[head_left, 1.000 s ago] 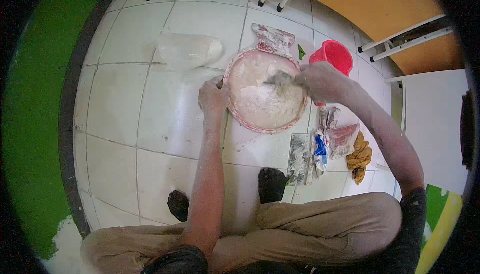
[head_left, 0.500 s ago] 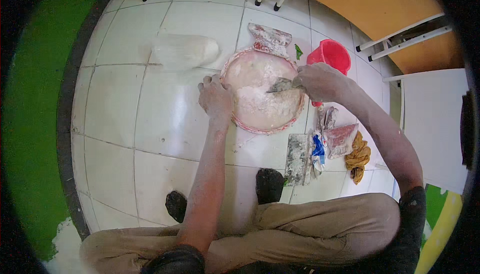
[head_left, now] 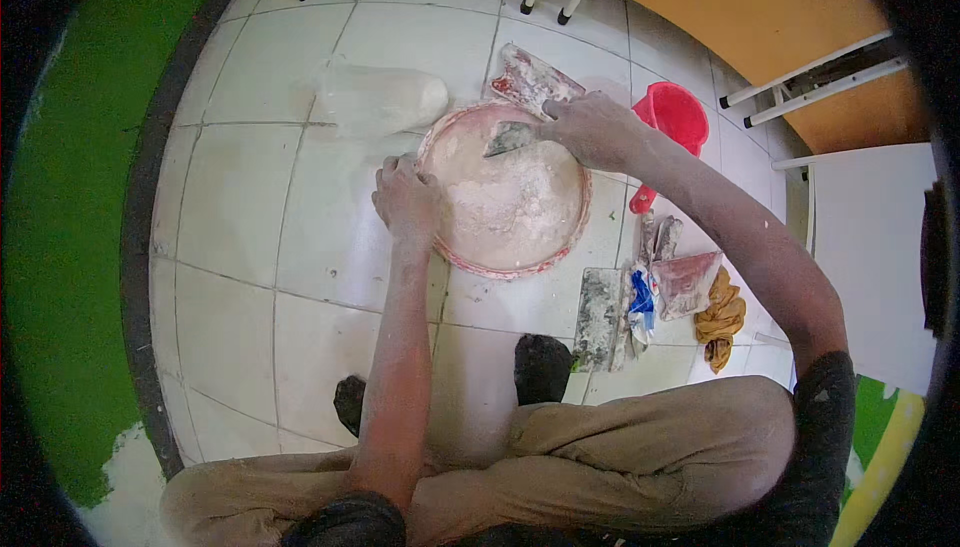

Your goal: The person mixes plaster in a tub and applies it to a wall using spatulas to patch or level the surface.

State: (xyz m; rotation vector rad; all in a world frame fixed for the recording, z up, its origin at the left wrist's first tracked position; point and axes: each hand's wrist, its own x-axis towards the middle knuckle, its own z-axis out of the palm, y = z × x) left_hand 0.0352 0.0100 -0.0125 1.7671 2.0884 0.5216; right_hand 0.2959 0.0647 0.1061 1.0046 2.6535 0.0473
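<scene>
My left hand (head_left: 405, 197) grips the left rim of a round pink basin (head_left: 577, 239) holding pale powdery paste. My right hand (head_left: 590, 132) is closed on a small putty knife (head_left: 510, 139), whose blade lies over the upper part of the paste. A red, paste-crusted scraper plate (head_left: 532, 75) lies just beyond the basin, close to my right hand. Right of that sits a red dipper (head_left: 675, 119), its handle toward me. A translucent bag of white powder (head_left: 380, 97) rests on the tiles at upper left.
Crusted trowels (head_left: 598, 317), a blue-and-white packet (head_left: 642, 302) and a brown cloth (head_left: 718, 322) lie at right on the tiled floor (head_left: 230, 207). White-legged furniture (head_left: 800, 87) lines the top and right. A green painted surface (head_left: 75, 247) borders the left. My crossed legs are below.
My right hand has moved left and up with the knife, toward the far side of the basin. My left hand and the basin have shifted left and slightly toward me.
</scene>
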